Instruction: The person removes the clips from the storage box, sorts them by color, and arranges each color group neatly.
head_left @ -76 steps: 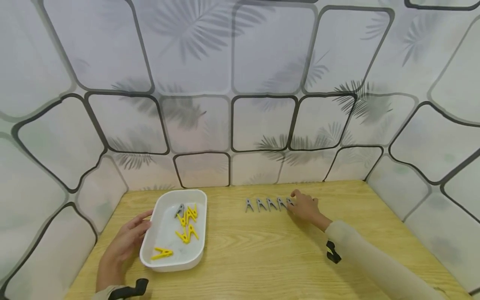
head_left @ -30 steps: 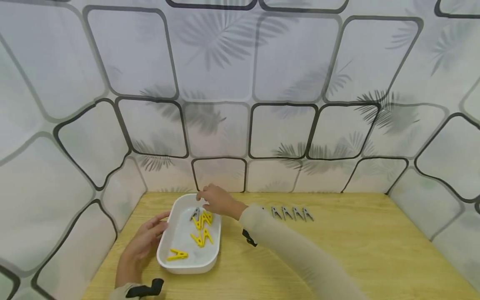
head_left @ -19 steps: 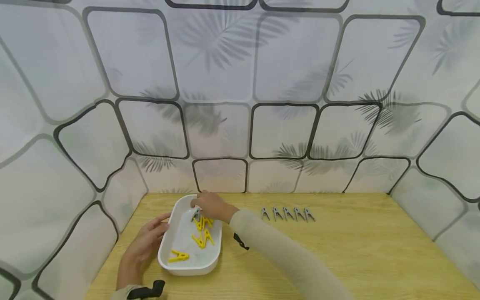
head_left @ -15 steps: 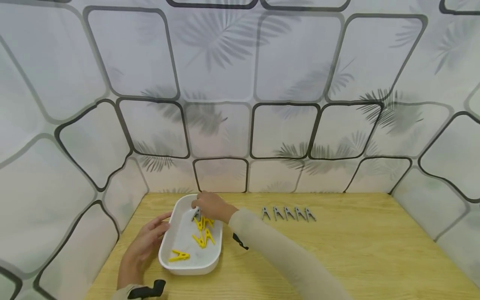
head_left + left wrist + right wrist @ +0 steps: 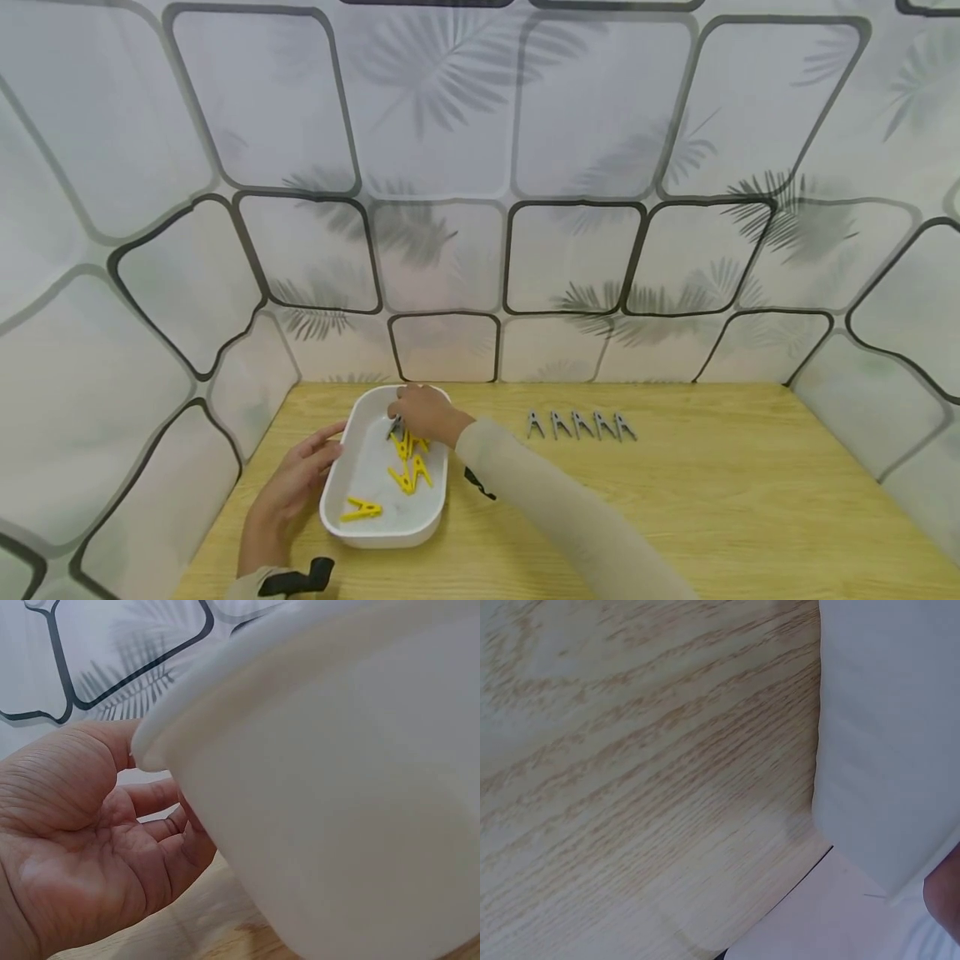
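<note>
Head view: my left hand (image 5: 298,473), loosely open, touches the left side of one white tray (image 5: 386,540). My right hand (image 5: 431,414) reaches in with bent fingers at one grey clip (image 5: 397,428); cannot tell whether they pinch it. At least five yellow clips (image 5: 419,469) in the tray, some overlapping. Five more grey clips (image 5: 577,419) in a row on the tabletop (image 5: 645,508), right of the tray. Left wrist: fingers against outer wall, below rim. Right wrist: tray side, one sliver of finger.
</note>
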`<state>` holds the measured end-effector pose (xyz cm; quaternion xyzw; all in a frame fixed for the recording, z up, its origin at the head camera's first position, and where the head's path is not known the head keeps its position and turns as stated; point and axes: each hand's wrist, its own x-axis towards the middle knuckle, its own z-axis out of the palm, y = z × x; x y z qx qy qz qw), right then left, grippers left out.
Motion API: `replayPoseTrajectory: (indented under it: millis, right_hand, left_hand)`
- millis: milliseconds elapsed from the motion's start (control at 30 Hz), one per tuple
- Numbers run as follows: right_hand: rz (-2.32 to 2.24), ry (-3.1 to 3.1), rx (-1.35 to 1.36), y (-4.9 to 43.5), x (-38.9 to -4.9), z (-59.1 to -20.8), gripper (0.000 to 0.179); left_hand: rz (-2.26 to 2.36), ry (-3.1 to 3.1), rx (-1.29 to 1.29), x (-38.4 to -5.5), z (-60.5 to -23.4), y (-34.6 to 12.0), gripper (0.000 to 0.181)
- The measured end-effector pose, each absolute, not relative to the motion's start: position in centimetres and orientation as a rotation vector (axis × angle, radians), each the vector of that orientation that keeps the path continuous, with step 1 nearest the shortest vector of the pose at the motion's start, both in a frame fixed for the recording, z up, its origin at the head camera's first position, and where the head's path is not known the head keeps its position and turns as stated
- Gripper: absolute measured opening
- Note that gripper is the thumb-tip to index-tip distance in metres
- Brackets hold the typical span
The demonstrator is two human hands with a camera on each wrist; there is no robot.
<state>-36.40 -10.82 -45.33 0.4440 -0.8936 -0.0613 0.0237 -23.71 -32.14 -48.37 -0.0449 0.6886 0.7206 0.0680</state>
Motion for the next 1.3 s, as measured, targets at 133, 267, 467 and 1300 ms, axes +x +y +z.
replayPoseTrajectory:
  millis: [133,267,467,1300]
  right_hand:
    - [-0.167,-2.792,1.387,-10.8,-36.5,-45.2,0.032]
    - [-0.155,-2.797,1.393,-10.8,-36.4,-45.1,0.033]
    - [-0.238,-2.762,1.415,-11.2,-36.0,-44.8,0.036]
    - [-0.241,-2.716,1.516,-11.6,-34.6,-44.6,0.028]
  left_hand:
    - [2.17,2.07,-0.129,-23.7,-48.3,-32.2,0.04]
    - [2.174,2.057,-0.128,-23.7,-48.2,-32.2,0.041]
    - [2.179,2.054,-0.121,-23.6,-48.1,-32.2,0.04]
    - [2.147,2.069,-0.154,-23.8,-48.2,-32.1,0.056]
